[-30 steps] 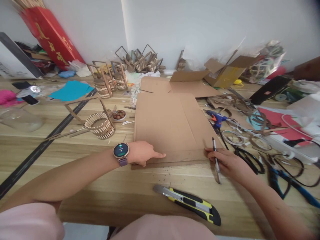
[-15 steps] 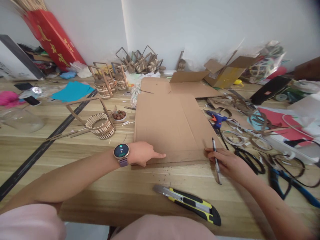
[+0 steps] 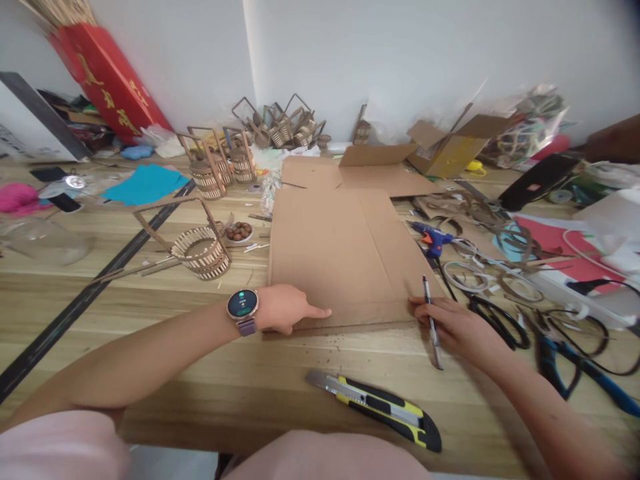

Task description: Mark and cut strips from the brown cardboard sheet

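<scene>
A flat brown cardboard sheet (image 3: 335,247) lies on the wooden table in front of me. My left hand (image 3: 285,308), below a watch, rests on its near left corner. The index finger stretches along the near edge, and the other fingers are partly curled and partly hidden. At the near right corner, my right hand (image 3: 447,323) holds a pen (image 3: 431,320) between its fingers, its fingertips touching the cardboard. Closer to me lies a yellow and black utility knife (image 3: 380,407) with its blade out, touched by neither hand.
A small handled basket (image 3: 200,252) and a dish of brown beads (image 3: 239,231) stand at left. To the right are a blue glue gun (image 3: 433,237), pliers (image 3: 565,360) and coiled strips. Behind the sheet are an open cardboard box (image 3: 455,143) and several more baskets (image 3: 287,127).
Both hands, the pen and the cardboard stay in place. Only a very slight shift of the camera shows.
</scene>
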`<state>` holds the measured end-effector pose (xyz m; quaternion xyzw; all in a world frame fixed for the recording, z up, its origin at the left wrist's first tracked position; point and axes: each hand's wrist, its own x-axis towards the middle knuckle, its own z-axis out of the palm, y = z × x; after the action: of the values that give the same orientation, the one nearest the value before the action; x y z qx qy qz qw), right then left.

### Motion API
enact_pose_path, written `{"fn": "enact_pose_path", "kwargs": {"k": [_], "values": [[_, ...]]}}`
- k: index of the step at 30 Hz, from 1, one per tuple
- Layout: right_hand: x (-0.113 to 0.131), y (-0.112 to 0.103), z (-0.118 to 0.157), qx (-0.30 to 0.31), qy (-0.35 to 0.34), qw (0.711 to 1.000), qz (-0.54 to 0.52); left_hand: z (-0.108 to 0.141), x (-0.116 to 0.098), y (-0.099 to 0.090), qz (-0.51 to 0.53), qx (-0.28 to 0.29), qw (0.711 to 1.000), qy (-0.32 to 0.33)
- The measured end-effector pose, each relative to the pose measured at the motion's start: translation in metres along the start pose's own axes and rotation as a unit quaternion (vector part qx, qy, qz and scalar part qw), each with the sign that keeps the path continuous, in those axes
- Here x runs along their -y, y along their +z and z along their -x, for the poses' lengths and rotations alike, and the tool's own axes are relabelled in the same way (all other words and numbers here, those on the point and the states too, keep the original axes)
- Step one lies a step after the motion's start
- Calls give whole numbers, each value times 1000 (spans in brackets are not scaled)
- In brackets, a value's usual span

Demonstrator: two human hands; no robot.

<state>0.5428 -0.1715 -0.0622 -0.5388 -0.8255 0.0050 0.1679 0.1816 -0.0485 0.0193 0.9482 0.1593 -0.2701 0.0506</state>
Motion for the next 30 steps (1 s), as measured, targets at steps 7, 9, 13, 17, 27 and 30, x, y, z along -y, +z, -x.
{"fn": "enact_pose_path", "kwargs": {"k": [7, 9, 13, 17, 27, 30], "values": [[-1, 0, 0, 5, -1, 1000, 3, 0, -1, -1, 0, 13, 1000, -5], [-1, 0, 0, 8, 2, 1000, 4, 0, -2, -1, -6, 15, 1000, -6], [-1, 0, 0, 15, 10, 1000, 6, 1, -3, -3, -7, 22, 1000, -6], [-2, 1, 1, 5, 7, 1000, -1, 1, -4, -4, -7, 22, 1000, -8], [-2, 0, 0, 15, 0, 1000, 4, 0, -1, -6, 6, 39, 999, -12], [-1, 0, 1, 6, -12, 1000, 12, 2, -2, -9, 1, 36, 999, -14]]}}
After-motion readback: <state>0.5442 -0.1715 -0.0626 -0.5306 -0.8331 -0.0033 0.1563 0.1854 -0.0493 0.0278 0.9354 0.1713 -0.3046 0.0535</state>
